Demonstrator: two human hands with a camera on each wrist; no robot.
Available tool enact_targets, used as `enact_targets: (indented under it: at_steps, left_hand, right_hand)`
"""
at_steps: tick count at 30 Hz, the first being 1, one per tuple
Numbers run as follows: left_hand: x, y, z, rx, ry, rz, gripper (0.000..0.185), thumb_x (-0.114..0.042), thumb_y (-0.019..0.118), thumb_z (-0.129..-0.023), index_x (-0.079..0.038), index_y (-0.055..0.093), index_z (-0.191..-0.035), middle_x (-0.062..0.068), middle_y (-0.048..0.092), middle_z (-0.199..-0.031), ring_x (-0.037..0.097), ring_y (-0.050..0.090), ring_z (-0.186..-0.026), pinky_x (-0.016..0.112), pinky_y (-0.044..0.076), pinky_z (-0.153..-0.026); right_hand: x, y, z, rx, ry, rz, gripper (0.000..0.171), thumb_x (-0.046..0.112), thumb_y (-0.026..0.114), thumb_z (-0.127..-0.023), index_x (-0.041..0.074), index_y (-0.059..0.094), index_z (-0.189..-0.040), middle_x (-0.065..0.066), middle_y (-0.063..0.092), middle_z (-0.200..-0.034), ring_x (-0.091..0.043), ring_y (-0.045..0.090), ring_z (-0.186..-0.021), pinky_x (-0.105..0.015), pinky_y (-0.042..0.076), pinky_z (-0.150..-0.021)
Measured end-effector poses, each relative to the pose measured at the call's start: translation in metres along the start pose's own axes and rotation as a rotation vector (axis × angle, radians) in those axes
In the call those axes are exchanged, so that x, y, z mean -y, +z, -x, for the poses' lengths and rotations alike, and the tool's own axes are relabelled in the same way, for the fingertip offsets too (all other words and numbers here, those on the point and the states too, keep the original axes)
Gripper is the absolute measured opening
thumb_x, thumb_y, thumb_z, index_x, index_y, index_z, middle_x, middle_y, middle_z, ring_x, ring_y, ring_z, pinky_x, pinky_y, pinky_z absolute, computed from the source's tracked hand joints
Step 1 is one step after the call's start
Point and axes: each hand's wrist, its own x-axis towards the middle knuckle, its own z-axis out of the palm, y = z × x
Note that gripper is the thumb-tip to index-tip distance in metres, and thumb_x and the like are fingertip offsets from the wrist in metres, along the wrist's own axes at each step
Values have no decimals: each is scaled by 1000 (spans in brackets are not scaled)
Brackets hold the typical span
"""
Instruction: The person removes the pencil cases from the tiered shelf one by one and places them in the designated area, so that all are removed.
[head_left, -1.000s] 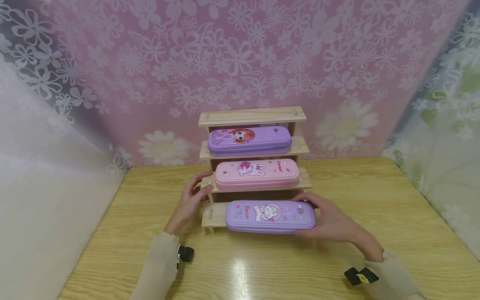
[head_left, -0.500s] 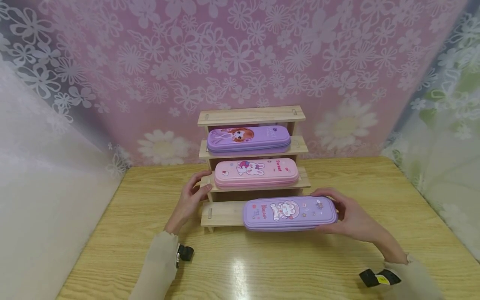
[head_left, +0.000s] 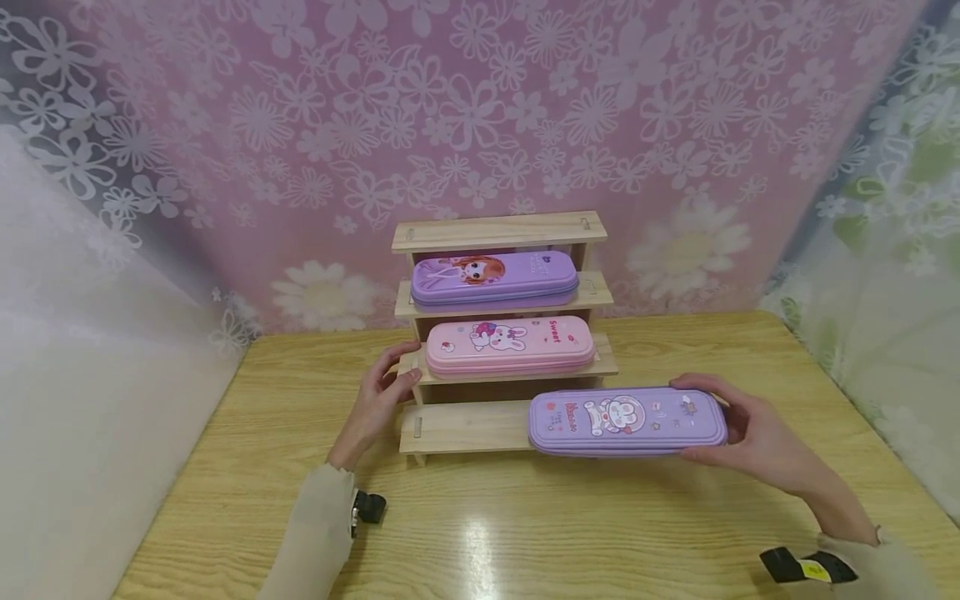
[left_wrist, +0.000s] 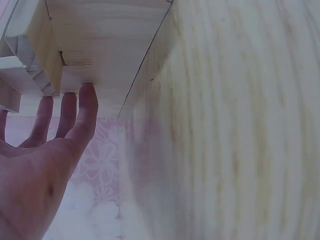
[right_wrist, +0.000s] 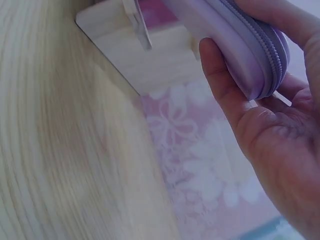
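Note:
My right hand (head_left: 761, 437) holds a lavender pencil case (head_left: 628, 422) by its right end, thumb at the front and fingers behind. The case has a cartoon rabbit on its lid and sits at the right part of the lowest step of a wooden tiered rack (head_left: 465, 427), jutting past it. In the right wrist view, the zipped end of the case (right_wrist: 245, 45) lies between thumb and fingers. My left hand (head_left: 378, 404) touches the rack's left side at the second step. Its fingers (left_wrist: 86, 107) look nearly straight against the wood in the left wrist view.
On the second step lies a pink pencil case (head_left: 510, 343) marked "Sweet". A purple case (head_left: 495, 277) with a girl's picture lies on the step above. The top board (head_left: 498, 232) stands near a floral curtain (head_left: 480, 108). Wood-grained tabletop (head_left: 525, 533) surrounds the rack.
My right hand has drawn the lavender pencil case to the right, baring the left half of the lowest step. The left hand has stayed at the rack's side.

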Motion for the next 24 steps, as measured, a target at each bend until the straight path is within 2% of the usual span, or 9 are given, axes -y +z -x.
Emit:
enact_targets:
  at_steps: [5, 15, 20, 24]
  left_hand:
    - [-11, 2, 4, 3, -10, -7, 43, -16, 56, -95, -9, 46, -136, 12, 38, -144, 33, 49, -116, 34, 55, -83]
    - [-12, 1, 4, 10, -13, 3, 43, -16, 55, -95, -9, 46, -136, 11, 38, -143, 31, 49, -114, 36, 55, -84]
    - [-12, 2, 4, 11, -14, 1, 43, -16, 56, -95, -9, 46, -136, 11, 38, -143, 32, 49, -114, 39, 55, -85]
    - [-11, 1, 3, 9, -21, -2, 43, -16, 56, -95, -10, 46, -136, 11, 38, -143, 32, 49, -115, 40, 55, -85]
  right_hand:
    - [-1, -17, 11, -11, 17, -3, 78, -12, 74, -72, -4, 36, -140, -4, 43, -134, -6, 61, -98, -31, 57, -67]
    - [-6, -51, 34, -35, -3, -122, 77, -26, 62, -73, -10, 30, -141, -8, 41, -136, -7, 60, -100, -31, 57, -67]
    - [-6, -63, 47, -114, 10, -123, 78, -29, 60, -72, -10, 30, -141, -4, 43, -138, -5, 60, -98, -27, 57, -67]
    - [-6, -71, 56, -207, 21, -98, 77, -30, 60, -71, -9, 33, -140, -1, 48, -133, -3, 61, -91, -24, 56, -64]
